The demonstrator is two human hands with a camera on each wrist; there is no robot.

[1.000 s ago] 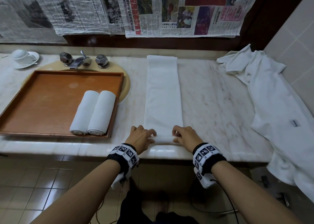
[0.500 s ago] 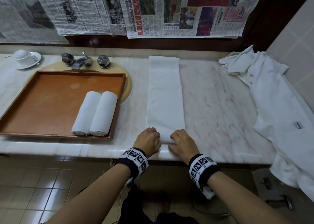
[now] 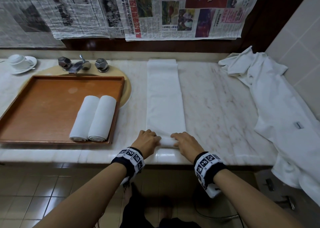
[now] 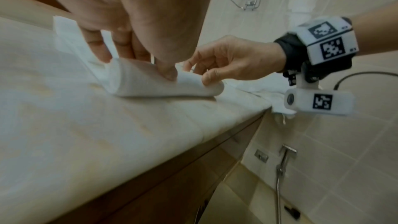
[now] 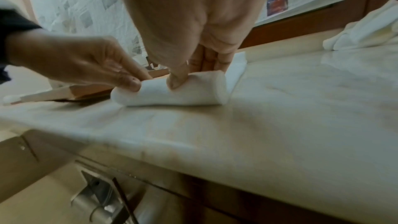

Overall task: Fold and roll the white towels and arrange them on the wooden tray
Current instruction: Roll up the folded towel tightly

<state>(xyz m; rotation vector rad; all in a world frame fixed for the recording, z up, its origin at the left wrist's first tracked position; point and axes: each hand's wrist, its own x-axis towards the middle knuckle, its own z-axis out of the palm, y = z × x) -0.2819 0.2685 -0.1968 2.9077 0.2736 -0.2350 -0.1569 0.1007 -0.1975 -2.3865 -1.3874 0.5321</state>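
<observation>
Since a second ago the near end of the folded towel (image 3: 164, 96) has gone from a flat fold to a small roll (image 3: 167, 142), and both hands have closed in toward each other on it.

The left hand (image 3: 147, 143) and right hand (image 3: 186, 143) sit on the two ends of the roll near the front edge of the marble counter (image 3: 216, 98), each with fingers curled over the top and the thumb pressed against the near side, as the wrist views show. The unrolled rest of the towel lies flat as a long strip running away to the back wall. To the left, the wooden tray (image 3: 43, 106) rests over the sink and holds two rolled towels (image 3: 93, 117) side by side, touching, against its right wall. A loose white towel (image 3: 277, 115) lies crumpled at the counter's right end.
</observation>
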